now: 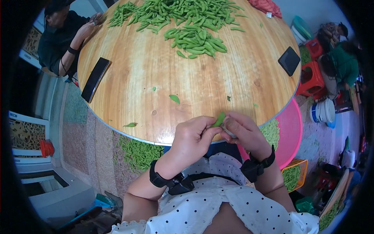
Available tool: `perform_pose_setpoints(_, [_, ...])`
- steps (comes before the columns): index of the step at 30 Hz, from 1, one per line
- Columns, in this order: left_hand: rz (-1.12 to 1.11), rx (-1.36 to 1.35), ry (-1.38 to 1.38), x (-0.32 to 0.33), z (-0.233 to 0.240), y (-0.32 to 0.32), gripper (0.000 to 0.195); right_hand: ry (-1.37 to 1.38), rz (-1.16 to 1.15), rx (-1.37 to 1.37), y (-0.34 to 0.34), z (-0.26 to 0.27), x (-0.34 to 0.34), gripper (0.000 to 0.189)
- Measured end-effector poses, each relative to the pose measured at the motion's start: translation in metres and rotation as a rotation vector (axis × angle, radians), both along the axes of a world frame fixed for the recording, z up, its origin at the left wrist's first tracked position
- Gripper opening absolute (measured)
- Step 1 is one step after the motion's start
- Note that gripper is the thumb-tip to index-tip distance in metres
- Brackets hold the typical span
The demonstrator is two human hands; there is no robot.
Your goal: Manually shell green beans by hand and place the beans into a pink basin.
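Over the near edge of the round wooden table (pixel 137 96), both hands meet around one green soybean pod (pixel 218 119). My left hand (pixel 188 139) pinches the pod between thumb and fingers. Against the pod's right side are the bent fingers of my right hand (pixel 248 131), with a small pale object (pixel 229 131) among them; it is partly hidden, and I cannot tell whether it is held or worn. A loose pile of green pods (pixel 198 42) lies further up the table, joined to a larger heap (pixel 181 11) at the far side.
A phone (pixel 95 79) lies at the left, a dark flat object (pixel 289 61) at the right. Below the right edge stands a pink basin (pixel 292 131) with shelled beans (pixel 270 131). Pods cover the floor (pixel 140 153). A person (pixel 62 41) sits at far left; others sit near red stools (pixel 310 77).
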State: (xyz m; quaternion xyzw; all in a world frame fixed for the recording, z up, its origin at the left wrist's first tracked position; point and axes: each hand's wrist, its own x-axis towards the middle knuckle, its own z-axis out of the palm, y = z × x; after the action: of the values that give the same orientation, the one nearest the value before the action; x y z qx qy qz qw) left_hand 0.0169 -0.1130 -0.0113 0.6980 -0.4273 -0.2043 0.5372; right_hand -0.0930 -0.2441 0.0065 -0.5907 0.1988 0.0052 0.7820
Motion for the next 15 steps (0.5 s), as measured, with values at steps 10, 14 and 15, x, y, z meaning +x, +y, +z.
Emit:
perform_pose_setpoints(10, [0.055, -0.127, 0.394, -0.012, -0.010, -0.008, 0.012, -0.176, -0.096, -0.248, 0.004, -0.013, 0.005, 0.020])
perform_pose_setpoints(14, [0.043, -0.162, 0.823, -0.007, -0.009, -0.008, 0.015, -0.263, -0.118, -0.345, 0.007, -0.018, 0.005, 0.019])
perform_pose_setpoints(15, [0.034, -0.138, 0.867, -0.005, -0.007, -0.008, 0.016, -0.264, -0.112, -0.336, 0.006, -0.019, 0.004, 0.018])
